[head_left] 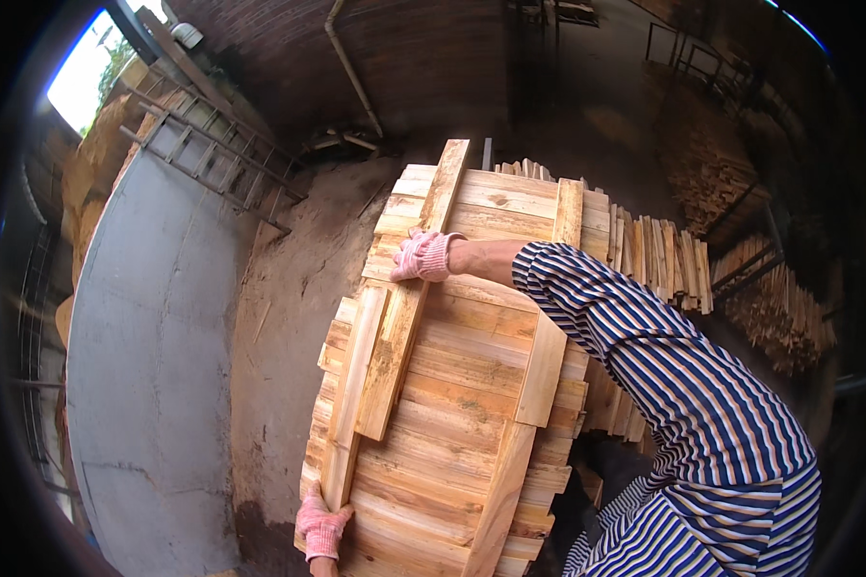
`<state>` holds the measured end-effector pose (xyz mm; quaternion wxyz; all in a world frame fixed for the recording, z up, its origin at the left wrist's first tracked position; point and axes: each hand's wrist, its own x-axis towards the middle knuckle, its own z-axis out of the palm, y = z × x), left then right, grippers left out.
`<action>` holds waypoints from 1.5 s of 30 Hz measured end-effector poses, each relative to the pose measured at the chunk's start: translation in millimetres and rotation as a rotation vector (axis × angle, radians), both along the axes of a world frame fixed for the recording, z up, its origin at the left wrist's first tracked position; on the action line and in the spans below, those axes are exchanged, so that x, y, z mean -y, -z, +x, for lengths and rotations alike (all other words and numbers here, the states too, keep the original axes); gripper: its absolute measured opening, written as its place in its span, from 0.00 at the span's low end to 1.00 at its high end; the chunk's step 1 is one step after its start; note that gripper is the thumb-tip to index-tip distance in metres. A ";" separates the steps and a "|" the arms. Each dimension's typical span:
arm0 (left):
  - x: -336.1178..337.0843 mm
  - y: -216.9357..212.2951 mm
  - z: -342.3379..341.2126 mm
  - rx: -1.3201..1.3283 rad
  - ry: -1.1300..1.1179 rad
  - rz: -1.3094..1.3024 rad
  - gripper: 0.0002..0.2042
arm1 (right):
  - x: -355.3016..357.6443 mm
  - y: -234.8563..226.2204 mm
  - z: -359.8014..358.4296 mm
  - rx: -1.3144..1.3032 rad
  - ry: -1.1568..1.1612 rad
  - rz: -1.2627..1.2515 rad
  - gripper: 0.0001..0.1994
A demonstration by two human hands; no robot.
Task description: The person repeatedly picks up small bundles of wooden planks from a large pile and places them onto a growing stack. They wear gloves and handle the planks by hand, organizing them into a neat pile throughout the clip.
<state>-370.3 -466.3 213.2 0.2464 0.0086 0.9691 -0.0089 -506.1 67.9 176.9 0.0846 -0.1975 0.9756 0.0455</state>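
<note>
A large stack of pale wooden boards (pixel 452 385) lies in front of me, several narrow boards side by side with wooden strips laid across them. My left hand (pixel 321 529), in a pink knit glove, grips the near end of a loose wooden strip (pixel 356 389), thumb on one side and fingers on the other. At that strip's far end, my right hand (pixel 421 258), gloved alike, has its fingers curled over the wood. A longer, stained strip (pixel 394 361) lies against it and passes under my right hand. Two more strips (pixel 546 361) run along the right side.
Bundled wood pieces (pixel 659 260) stand beyond the stack at right, with more piles (pixel 775 308) farther off. A grey panel (pixel 159 337) stands at left, with a metal ladder-like frame (pixel 212 154) above it. A pipe (pixel 351 67) runs down the brick wall (pixel 423 67).
</note>
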 end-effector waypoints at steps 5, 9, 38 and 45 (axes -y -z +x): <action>9.3 2.1 -0.8 0.000 0.004 0.048 0.47 | 21.0 -1.6 8.9 0.070 0.094 -0.091 0.20; -4.4 -5.2 -1.9 -0.003 -0.006 0.128 0.47 | 26.3 15.8 13.2 -0.016 0.060 -0.143 0.18; -156.3 -25.5 160.5 -0.422 0.237 0.822 0.34 | -209.8 30.3 345.7 -0.664 0.606 -0.727 0.29; -345.3 37.2 325.7 0.665 0.151 0.990 0.33 | -225.0 239.4 637.4 0.029 2.117 -0.759 0.36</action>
